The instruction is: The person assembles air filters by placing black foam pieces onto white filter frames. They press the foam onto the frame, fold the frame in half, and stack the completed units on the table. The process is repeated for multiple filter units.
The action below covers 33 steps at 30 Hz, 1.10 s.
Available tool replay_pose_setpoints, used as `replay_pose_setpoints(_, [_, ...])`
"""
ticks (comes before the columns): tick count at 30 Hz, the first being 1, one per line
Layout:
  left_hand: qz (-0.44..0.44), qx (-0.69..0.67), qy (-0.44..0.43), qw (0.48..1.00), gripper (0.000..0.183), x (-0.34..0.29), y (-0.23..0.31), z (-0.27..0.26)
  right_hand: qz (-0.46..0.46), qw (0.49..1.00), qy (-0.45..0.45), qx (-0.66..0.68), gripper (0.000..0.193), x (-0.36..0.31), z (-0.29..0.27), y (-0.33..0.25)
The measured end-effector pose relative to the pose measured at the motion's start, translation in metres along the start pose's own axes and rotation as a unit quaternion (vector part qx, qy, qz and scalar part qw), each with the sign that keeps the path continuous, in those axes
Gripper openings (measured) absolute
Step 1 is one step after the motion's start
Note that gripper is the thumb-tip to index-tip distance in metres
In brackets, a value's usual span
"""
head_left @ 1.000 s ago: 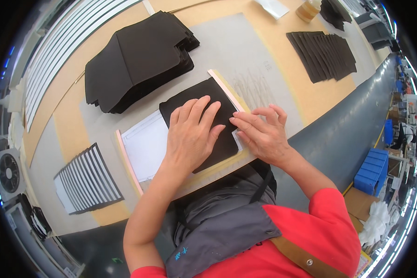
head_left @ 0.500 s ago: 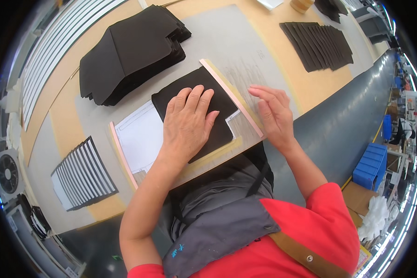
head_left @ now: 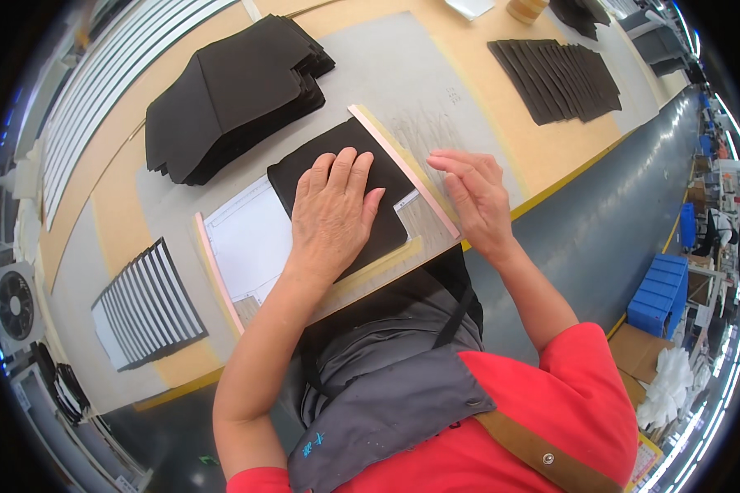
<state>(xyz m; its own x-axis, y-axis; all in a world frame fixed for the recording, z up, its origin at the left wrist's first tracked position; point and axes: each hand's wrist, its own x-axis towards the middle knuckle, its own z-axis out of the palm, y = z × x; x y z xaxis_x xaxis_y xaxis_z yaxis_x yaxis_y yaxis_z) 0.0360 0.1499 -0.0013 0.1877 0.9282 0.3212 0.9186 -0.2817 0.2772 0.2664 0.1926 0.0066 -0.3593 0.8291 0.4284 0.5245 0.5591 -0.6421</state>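
Note:
My left hand lies flat, fingers spread, on a black fabric piece that rests on a white paper template. Pink guide strips border the template on the right and left. My right hand hovers open just right of the right pink strip, fingers loosely together, holding nothing. Both forearms come up from the lower edge.
A thick stack of black fabric pieces sits at the upper left. A fanned row of black strips lies at the upper right. Another fanned set with white edges lies at the left. Blue bins stand beyond the table's grey edge.
My right hand has lifted off the black piece and drawn to the right, past the pink strip. My left hand stays pressed on the fabric.

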Motion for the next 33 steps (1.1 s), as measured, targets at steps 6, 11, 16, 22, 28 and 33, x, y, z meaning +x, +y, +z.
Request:
replay_pose_setpoints(6, [-0.006,0.004,0.001,1.000,0.049,0.000,0.002,0.000,-0.066,0.996,-0.046,-0.049,0.022,0.000,0.001,-0.001])
replay_pose_setpoints(11, [-0.004,0.000,0.009,1.000,0.049,-0.001,0.002,0.000,-0.107,0.988,-0.066,-0.089,0.024,-0.001,0.004,-0.002])
replay_pose_setpoints(16, [0.001,-0.013,0.015,1.000,0.049,0.001,-0.001,0.001,-0.146,0.971,-0.092,-0.166,0.024,-0.005,0.009,-0.009])
replay_pose_setpoints(22, [0.016,-0.006,0.024,1.000,0.044,0.021,-0.006,0.006,-0.145,0.968,-0.093,-0.182,0.026,-0.008,0.008,-0.005])
replay_pose_setpoints(28, [-0.016,-0.026,0.041,0.999,0.040,0.020,-0.011,0.007,-0.142,0.966,-0.117,-0.183,0.030,0.001,0.011,-0.010])
replay_pose_setpoints(33, [-0.034,-0.078,0.105,0.991,0.044,0.017,-0.010,0.006,-0.148,0.959,-0.173,-0.167,0.035,0.009,-0.001,-0.012])
